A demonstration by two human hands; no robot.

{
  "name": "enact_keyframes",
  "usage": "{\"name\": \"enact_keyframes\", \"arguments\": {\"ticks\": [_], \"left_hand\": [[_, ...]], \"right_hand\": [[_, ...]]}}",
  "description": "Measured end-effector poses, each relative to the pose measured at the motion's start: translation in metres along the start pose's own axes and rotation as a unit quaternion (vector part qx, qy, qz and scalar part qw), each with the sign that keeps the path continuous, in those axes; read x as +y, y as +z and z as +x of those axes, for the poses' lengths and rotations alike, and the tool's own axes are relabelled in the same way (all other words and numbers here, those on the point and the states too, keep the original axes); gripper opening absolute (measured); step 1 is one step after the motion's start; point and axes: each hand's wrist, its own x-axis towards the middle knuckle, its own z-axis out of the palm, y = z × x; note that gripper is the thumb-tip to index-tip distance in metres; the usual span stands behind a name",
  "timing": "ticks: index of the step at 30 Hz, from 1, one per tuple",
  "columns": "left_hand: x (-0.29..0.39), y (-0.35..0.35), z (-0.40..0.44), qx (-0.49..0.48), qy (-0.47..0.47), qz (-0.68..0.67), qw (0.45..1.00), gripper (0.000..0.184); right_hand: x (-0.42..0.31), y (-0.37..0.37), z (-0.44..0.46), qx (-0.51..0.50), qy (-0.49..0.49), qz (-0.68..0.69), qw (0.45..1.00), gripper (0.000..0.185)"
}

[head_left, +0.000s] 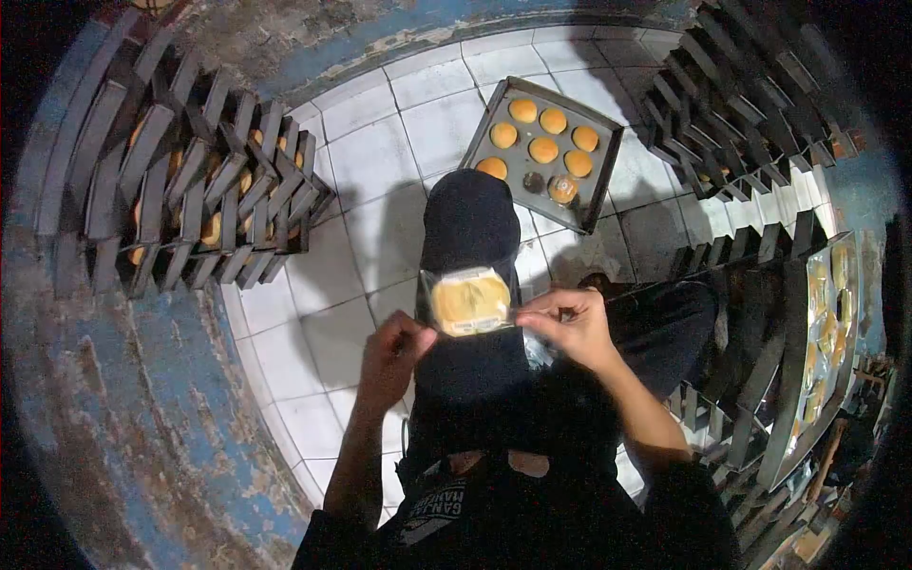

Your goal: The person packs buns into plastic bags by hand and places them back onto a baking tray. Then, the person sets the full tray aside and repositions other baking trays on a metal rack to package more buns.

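Note:
A bread bun in a clear plastic wrapper (pixel 470 300) is held above my dark-clothed leg, with printing visible on the wrapper. My left hand (pixel 397 348) pinches the wrapper at its lower left corner. On the other side, my right hand (pixel 576 326) grips the wrapper's right edge between thumb and fingers. Beyond my knee, a dark baking tray (pixel 598 204) on the tiled floor bears several golden round buns (pixel 543 149). One bun near its front corner (pixel 562 189) looks wrapped or shiny.
Stacked dark trays with buns (pixel 204 180) rise at the left, and more stacked trays (pixel 741 104) stand at the upper right. Close on my right, a tray of wrapped buns (pixel 825 323) rests on another stack. White tiles (pixel 361 237) cover the floor by the worn blue wall.

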Motion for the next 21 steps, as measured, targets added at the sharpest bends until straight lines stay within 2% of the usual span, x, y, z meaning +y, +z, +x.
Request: {"name": "enact_keyframes", "arguments": {"ticks": [1,2,3,5,7,8,9,11,12,14,15,17,18,19,21], "left_hand": [[-0.009,0.003,-0.003,-0.006,-0.060,0.031,0.998,0.031],[-0.019,0.004,-0.005,-0.004,-0.100,0.023,0.995,0.036],[-0.027,0.005,-0.006,-0.007,-0.108,0.023,0.994,0.036],[-0.037,0.007,0.001,-0.041,-0.123,-0.096,0.987,0.039],[-0.033,0.005,0.008,-0.061,-0.144,-0.106,0.982,0.035],[-0.030,0.005,0.011,-0.080,-0.167,-0.116,0.976,0.032],[-0.030,0.007,0.012,-0.082,-0.164,-0.114,0.976,0.032],[-0.030,0.009,0.012,-0.049,-0.093,-0.146,0.984,0.027],[-0.024,0.009,0.013,-0.051,-0.090,-0.144,0.984,0.027],[-0.007,0.006,0.011,-0.046,-0.020,-0.001,0.999,0.030],[-0.004,0.009,0.011,-0.053,-0.018,0.001,0.998,0.030],[0.004,0.023,0.021,0.029,0.112,0.088,0.989,0.026],[0.016,0.034,0.027,0.072,0.137,0.145,0.977,0.023],[0.029,0.046,0.032,0.069,0.152,0.092,0.982,0.021],[0.052,0.087,0.049,0.008,0.246,0.047,0.968,0.023]], "right_hand": [[0.002,0.001,-0.001,-0.001,0.006,0.002,1.000,0.013],[0.002,0.002,-0.002,-0.014,0.057,0.033,0.998,0.013],[0.000,0.002,-0.002,-0.026,0.106,0.063,0.992,0.014],[0.009,0.000,0.004,-0.049,0.115,0.047,0.991,0.018],[0.021,-0.001,0.013,-0.092,0.198,0.201,0.955,0.030],[0.024,-0.002,0.017,-0.129,0.215,0.186,0.950,0.038],[0.023,-0.003,0.017,-0.126,0.213,0.187,0.951,0.038],[0.017,-0.005,0.017,-0.196,0.112,0.178,0.958,0.031],[-0.007,-0.008,0.013,-0.213,0.094,0.161,0.959,0.028],[-0.023,-0.018,0.005,-0.257,0.156,0.163,0.940,0.025],[-0.030,-0.025,0.001,-0.283,0.208,0.164,0.922,0.025],[-0.044,-0.044,-0.013,-0.236,0.182,0.159,0.941,0.024],[-0.049,-0.058,-0.023,-0.195,0.155,0.151,0.957,0.023],[-0.040,-0.067,-0.033,-0.114,0.030,0.115,0.986,0.020],[-0.051,-0.094,-0.063,0.075,0.032,0.108,0.991,0.025]]}}
